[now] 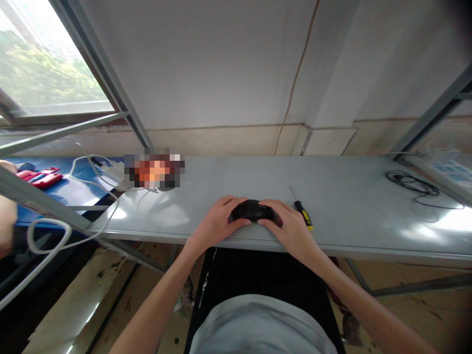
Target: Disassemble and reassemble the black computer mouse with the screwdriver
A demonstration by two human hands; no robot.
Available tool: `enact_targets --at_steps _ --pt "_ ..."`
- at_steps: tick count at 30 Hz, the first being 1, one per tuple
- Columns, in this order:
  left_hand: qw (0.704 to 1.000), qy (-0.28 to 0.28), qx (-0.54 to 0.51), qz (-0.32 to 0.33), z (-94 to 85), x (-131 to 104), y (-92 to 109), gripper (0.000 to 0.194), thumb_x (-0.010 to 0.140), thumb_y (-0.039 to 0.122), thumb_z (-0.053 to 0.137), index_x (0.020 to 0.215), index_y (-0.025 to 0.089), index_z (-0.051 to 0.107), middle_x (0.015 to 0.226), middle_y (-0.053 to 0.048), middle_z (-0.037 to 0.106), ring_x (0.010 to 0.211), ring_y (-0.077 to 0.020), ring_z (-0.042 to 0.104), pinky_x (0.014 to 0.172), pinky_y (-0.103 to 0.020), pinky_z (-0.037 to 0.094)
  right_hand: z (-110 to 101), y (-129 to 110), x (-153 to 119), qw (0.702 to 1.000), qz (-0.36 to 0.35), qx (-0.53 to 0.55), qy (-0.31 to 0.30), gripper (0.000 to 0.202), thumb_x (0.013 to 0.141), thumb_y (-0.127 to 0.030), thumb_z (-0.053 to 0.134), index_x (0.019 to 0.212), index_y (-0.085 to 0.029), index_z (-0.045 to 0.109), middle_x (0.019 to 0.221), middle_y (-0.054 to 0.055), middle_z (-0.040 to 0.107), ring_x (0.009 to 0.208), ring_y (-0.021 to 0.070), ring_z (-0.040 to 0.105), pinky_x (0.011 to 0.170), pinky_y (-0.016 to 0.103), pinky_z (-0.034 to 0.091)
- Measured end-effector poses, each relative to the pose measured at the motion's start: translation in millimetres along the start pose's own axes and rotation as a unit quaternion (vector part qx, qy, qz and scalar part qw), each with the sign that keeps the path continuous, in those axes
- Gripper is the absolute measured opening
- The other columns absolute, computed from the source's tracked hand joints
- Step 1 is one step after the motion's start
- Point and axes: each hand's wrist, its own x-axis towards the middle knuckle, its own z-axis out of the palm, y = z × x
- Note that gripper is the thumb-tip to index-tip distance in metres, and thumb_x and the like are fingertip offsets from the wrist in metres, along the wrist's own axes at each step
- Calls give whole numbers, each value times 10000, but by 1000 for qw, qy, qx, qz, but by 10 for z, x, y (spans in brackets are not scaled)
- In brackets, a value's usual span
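Note:
A glossy black, rounded object, by its shape a computer mouse (252,210), lies sideways near the front edge of the grey table (228,174). My left hand (225,216) grips its left end, thumb along the near side and fingers over the far side. Round the right end closes my right hand (285,221) in the same way, with a bit of red showing beside it. The palms hide both ends of the mouse. Just right of my right hand lies a screwdriver (303,215) with a black and yellow handle, its thin shaft pointing away from me.
A coiled black cable (411,183) lies on the right, near a pale object with blue squares (455,169). At the back left sits a blurred-out orange item (155,171) beside white cables (94,183). Metal posts (138,125) frame the table. Another person's arm (6,211) shows at far left.

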Motion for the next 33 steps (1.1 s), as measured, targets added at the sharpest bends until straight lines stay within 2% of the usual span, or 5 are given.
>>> enact_targets --at_steps 17,27,33 --pt "1000 8 -7 -1 -8 -24 32 498 1003 395 748 1454 258 586 1357 -98 674 1272 -287 651 1146 -463 527 -14 -38 -4 1000 4 2 6 250 964 -268 726 1212 -240 732 1201 86 794 1029 275 773 927 405 632" --pt "1000 9 -18 4 -13 -15 26 477 1000 370 750 1438 261 599 1356 -96 665 1269 -279 656 1157 -469 529 8 -15 0 1000 -2 14 6 250 965 -258 720 1214 -243 729 1216 95 793 1111 287 764 1025 449 606" --pt "1000 11 -16 9 -15 -11 14 466 996 383 751 1426 266 615 1358 -93 675 1263 -282 668 1154 -468 534 -8 -31 3 1000 0 10 3 265 956 -254 730 1221 -242 725 1211 92 789 1104 283 760 1008 439 611"
